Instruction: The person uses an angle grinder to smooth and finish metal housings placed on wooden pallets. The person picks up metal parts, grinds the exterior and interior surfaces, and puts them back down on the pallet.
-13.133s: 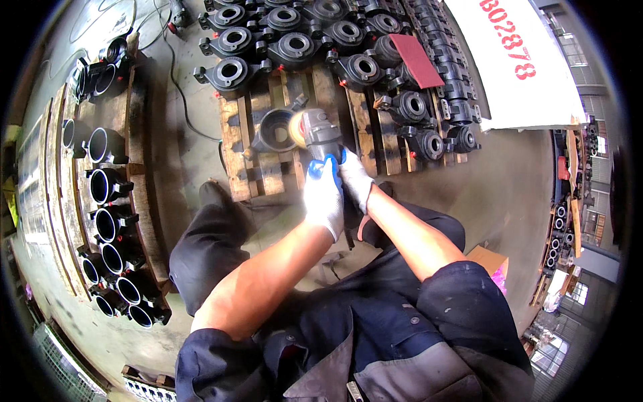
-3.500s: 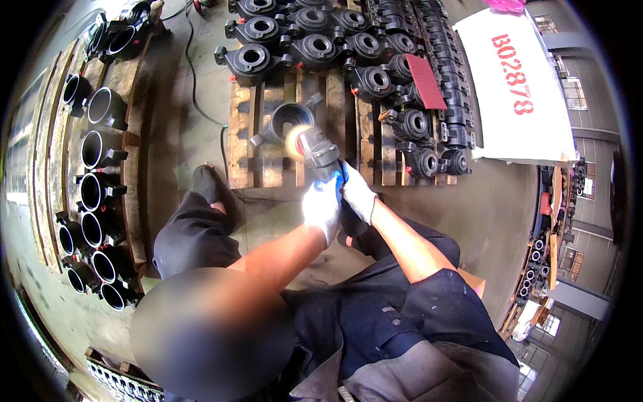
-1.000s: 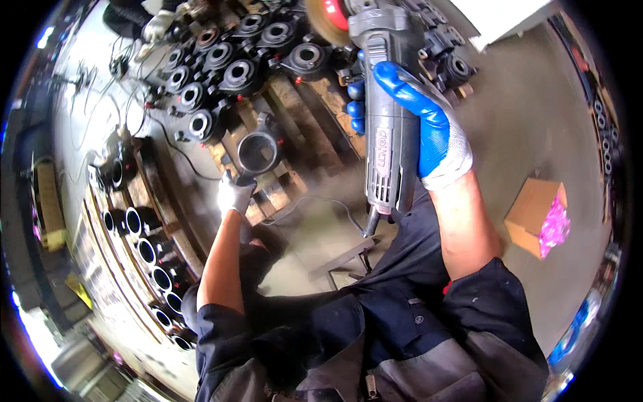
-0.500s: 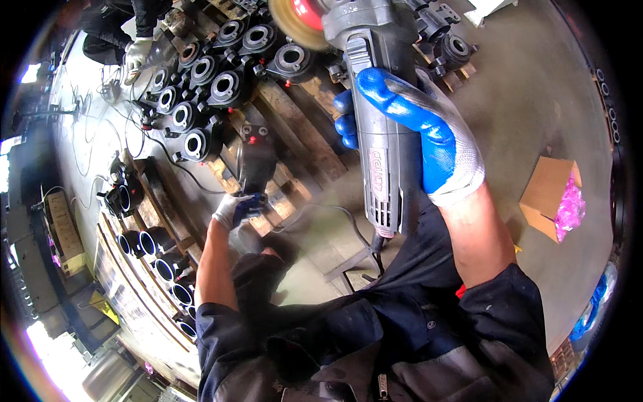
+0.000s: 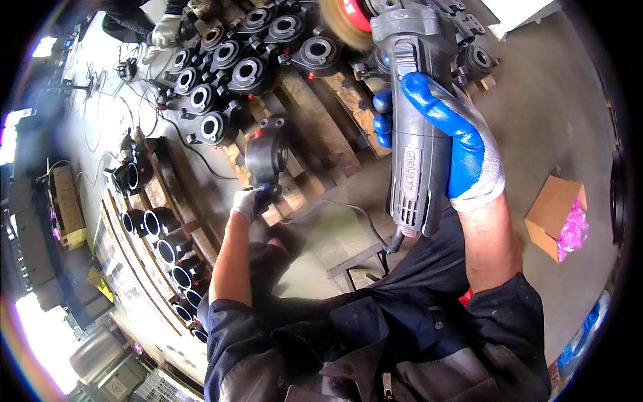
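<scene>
In my right hand [image 5: 462,144], gloved in white and blue, is a black angle grinder [image 5: 410,157], fingers wrapped round its body. The grinder's disc [image 5: 348,21], tan with a red centre, is at the top edge of the view, partly cut off. Lower left, my gloved left hand [image 5: 251,202] closes on the near end of a black metal casting [image 5: 263,155]. This casting is tilted over a wooden pallet, its round bore facing right and a small red plug on its upper part. The disc and the casting are well apart.
Several similar black ring castings [image 5: 248,74] stand on the pallet [image 5: 311,120] ahead. More black cylindrical parts [image 5: 159,221] line a pallet at left. A co-worker's gloved hand [image 5: 166,31] is at far left. A cardboard box [image 5: 550,211] with pink wrap lies right. A cable trails from the grinder.
The casting in my left hand has turned, so its bore now shows on the right side. The grinder stays in my right hand. The whole view has shifted, moving most things rightward.
</scene>
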`<state>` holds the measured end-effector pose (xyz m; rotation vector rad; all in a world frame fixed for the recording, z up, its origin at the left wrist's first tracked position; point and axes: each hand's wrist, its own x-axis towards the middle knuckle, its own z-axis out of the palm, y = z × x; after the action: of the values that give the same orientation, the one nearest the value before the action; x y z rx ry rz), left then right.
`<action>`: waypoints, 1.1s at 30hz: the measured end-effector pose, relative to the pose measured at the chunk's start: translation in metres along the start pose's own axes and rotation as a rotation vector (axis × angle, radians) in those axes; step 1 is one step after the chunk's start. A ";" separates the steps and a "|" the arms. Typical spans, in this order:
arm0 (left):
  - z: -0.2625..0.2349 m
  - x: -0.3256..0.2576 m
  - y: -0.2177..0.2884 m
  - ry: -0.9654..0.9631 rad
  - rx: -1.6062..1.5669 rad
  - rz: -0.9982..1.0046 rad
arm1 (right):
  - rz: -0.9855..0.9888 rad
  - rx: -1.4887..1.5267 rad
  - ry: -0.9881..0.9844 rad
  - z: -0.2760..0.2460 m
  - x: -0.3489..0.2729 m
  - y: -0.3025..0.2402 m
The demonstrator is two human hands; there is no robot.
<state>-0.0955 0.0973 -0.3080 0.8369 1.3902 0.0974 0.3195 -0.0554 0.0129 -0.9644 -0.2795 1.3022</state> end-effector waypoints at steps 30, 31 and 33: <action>0.103 -0.015 0.116 0.728 0.935 0.283 | -0.068 0.040 -0.024 -0.008 -0.012 -0.011; 0.110 -0.016 0.116 0.711 0.970 0.249 | -0.071 0.028 -0.024 -0.008 -0.011 -0.011; 0.145 -0.020 0.111 0.777 1.040 0.148 | -0.093 0.069 -0.046 -0.011 -0.009 -0.009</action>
<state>0.0729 0.0998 -0.2365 1.8998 2.1316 -0.2419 0.3298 -0.0684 0.0157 -0.8547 -0.3093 1.2417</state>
